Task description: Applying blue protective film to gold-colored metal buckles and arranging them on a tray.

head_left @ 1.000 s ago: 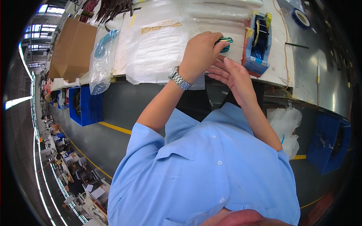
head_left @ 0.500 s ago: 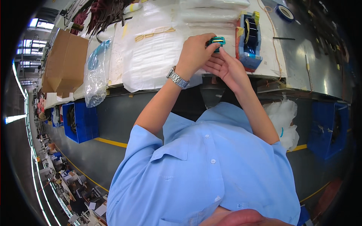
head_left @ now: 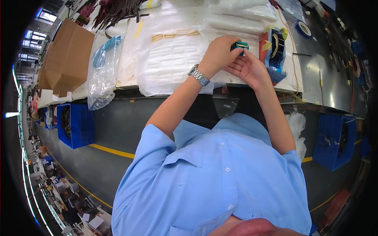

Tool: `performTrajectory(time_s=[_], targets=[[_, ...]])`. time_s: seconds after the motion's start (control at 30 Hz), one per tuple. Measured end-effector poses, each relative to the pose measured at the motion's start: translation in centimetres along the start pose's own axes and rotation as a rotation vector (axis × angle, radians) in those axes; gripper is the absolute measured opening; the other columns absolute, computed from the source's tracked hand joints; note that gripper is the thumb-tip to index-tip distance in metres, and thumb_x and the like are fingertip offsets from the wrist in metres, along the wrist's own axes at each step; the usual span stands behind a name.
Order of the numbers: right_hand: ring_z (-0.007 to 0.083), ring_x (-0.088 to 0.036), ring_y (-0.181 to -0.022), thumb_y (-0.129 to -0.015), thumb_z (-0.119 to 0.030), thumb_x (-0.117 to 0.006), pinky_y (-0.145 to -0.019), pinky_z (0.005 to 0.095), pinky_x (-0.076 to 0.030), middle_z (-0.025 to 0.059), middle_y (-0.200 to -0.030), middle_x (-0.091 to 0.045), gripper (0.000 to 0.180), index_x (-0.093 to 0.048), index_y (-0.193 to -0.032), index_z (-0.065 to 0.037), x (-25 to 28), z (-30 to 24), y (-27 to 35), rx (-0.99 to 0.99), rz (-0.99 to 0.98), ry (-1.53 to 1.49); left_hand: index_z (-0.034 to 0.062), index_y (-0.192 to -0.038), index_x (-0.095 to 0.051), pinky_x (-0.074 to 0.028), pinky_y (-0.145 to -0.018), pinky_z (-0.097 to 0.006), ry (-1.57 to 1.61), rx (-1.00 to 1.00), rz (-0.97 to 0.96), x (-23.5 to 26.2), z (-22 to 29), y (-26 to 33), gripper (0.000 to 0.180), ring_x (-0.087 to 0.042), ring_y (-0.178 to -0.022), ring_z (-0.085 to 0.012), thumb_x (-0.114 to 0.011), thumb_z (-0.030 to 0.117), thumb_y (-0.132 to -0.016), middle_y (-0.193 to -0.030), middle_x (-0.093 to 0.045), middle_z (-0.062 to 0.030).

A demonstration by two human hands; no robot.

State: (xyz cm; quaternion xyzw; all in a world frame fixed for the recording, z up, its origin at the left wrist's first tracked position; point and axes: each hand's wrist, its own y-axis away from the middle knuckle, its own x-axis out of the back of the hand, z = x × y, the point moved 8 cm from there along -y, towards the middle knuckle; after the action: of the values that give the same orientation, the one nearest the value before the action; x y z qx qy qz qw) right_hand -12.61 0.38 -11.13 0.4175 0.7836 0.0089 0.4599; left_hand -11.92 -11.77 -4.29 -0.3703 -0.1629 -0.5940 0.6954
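Note:
My left hand (head_left: 218, 53), with a metal wristwatch (head_left: 198, 75) on its wrist, pinches a small green and black object (head_left: 239, 46) between its fingertips. My right hand (head_left: 249, 69) is cupped just below and to the right of it, fingers touching the same object. Both hands hover over the near edge of a white worktable (head_left: 130, 67), above a stack of clear plastic bags (head_left: 173, 59). A blue tape dispenser (head_left: 275, 51) with a dark roll stands just right of my hands.
A cardboard box (head_left: 65, 59) and a clear bag with blue contents (head_left: 100, 74) sit at the table's left. Dark straps (head_left: 118, 10) lie at the back. A blue tape roll (head_left: 303, 28) lies on the right. Blue bins (head_left: 76, 126) (head_left: 334, 141) stand on the floor.
Both hands have stayed together on the small green object, shifting slightly toward the tape dispenser. The view has tilted a little, showing more of the table.

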Motion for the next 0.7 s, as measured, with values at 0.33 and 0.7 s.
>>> performTrajectory(time_s=[0.33,0.7], targets=[[0.0454,-0.064,-0.132,-0.116,-0.036,-0.048,-0.118,0.0617,-0.049,0.0329,-0.142,-0.061,0.051,-0.050,-0.145,0.007,-0.5,0.0,0.3,0.051,-0.017,0.005,-0.0003,-0.129,-0.073,-0.061,-0.087,-0.038,0.239,0.042,0.083,0.3,-0.9,0.2,0.038,-0.079,-0.100,-0.0290,-0.074,0.021,-0.099,-0.112,-0.080,-0.0202],[0.0397,-0.067,-0.128,-0.117,-0.035,-0.049,-0.115,0.0562,-0.053,0.0260,-0.138,-0.066,0.049,-0.053,-0.144,0.005,-0.6,0.2,1.2,0.063,-0.007,0.041,-0.0009,-0.125,-0.074,-0.060,-0.084,-0.042,0.186,0.053,0.124,0.3,-0.1,0.7,0.037,-0.077,-0.095,-0.0347,-0.074,0.024,-0.098,-0.109,-0.079,-0.0218]])
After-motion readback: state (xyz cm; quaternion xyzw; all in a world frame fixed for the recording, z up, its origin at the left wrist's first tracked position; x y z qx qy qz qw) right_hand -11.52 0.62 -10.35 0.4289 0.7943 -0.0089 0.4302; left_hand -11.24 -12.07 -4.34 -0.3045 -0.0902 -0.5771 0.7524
